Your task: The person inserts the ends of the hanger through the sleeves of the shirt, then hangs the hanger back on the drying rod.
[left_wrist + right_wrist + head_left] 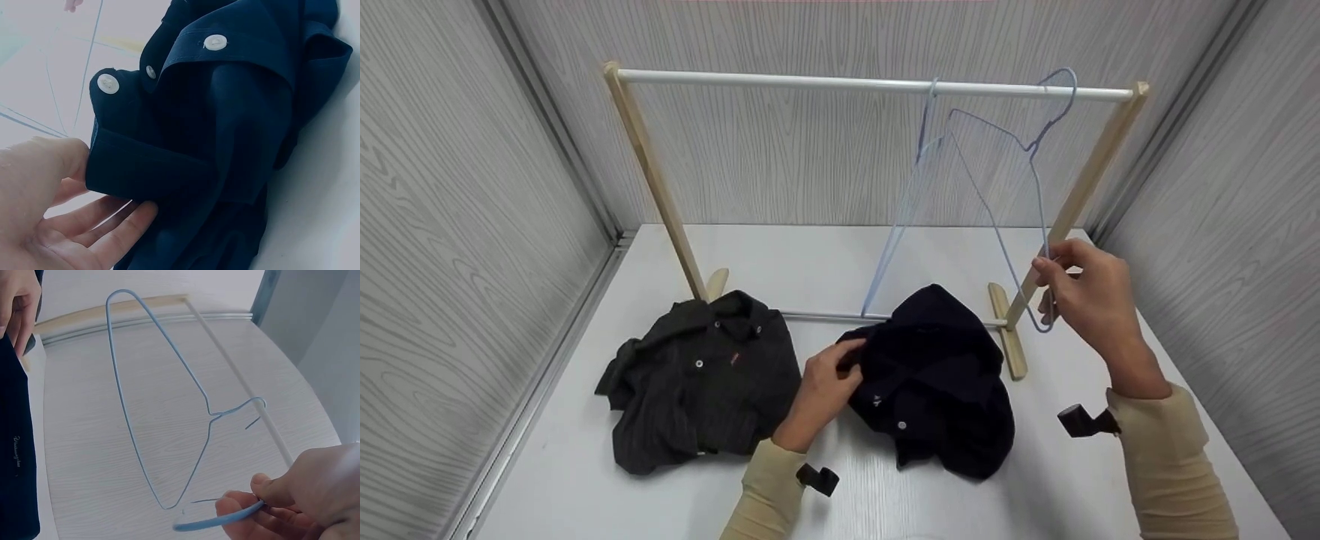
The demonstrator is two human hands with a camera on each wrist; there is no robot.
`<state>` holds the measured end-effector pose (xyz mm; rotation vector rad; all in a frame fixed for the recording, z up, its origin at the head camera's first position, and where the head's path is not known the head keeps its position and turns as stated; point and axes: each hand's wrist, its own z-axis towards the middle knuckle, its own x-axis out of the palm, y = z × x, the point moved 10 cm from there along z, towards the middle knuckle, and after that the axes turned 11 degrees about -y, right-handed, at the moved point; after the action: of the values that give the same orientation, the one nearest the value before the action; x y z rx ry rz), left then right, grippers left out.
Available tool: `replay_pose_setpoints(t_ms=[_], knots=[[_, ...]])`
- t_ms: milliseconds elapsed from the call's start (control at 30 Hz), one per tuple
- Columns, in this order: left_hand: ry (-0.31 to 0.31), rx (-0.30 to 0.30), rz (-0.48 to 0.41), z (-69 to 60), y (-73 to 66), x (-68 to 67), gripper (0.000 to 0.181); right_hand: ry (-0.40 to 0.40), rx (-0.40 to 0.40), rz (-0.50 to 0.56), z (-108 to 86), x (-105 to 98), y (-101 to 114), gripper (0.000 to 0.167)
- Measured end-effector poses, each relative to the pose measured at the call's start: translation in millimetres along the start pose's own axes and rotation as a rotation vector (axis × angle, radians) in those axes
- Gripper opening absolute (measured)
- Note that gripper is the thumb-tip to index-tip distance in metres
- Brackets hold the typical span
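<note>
My left hand (821, 382) pinches the left edge of a crumpled navy button shirt (934, 382) on the table. In the left wrist view, the thumb lies at a folded flap beside white buttons, with other fingers below the cloth. My right hand (1091, 292) pinches the lower corner of a light blue wire hanger (1040, 195), whose hook is at the rack's top rod. Another blue hanger (115, 360) hangs from that rod, further left. A dark grey button shirt (705, 397) lies bunched to the left of my left hand.
A rack with wooden side posts (656, 176) and a white top rod (780, 80) stands at the back of the white table (577, 487). Its lower bar runs behind the shirts. Wood-grain panels (780, 157) enclose the table at the back and both sides.
</note>
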<state>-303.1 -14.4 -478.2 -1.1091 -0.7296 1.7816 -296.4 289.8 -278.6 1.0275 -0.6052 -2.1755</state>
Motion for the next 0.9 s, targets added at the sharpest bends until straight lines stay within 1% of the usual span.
replay_pose_setpoints(t_ms=[167,300,467,600,800,900], knots=[[0.011,-0.007,-0.036,-1.5,0.0,1.0,0.039,-0.015,-0.006,0.004,-3.2,-8,0,0.016],[0.008,-0.009,-0.043,-1.3,1.1,1.2,0.039,-0.02,0.011,0.013,-7.3,-14,-1,0.015],[0.003,-0.01,-0.036,-0.3,2.5,1.5,0.039,-0.021,0.009,0.01,-14.6,-21,-4,0.014],[0.002,-0.01,-0.033,-0.1,3.1,0.9,0.039,-0.009,0.007,-0.025,-22.7,-27,-8,0.013],[0.008,-0.013,-0.029,-0.4,4.1,-0.3,0.039,0.011,-0.023,-0.084,-35.5,-36,-13,0.011],[0.003,-0.002,-0.022,-0.1,3.0,-2.0,0.039,0.007,-0.033,-0.108,-40.2,-42,-17,0.01]])
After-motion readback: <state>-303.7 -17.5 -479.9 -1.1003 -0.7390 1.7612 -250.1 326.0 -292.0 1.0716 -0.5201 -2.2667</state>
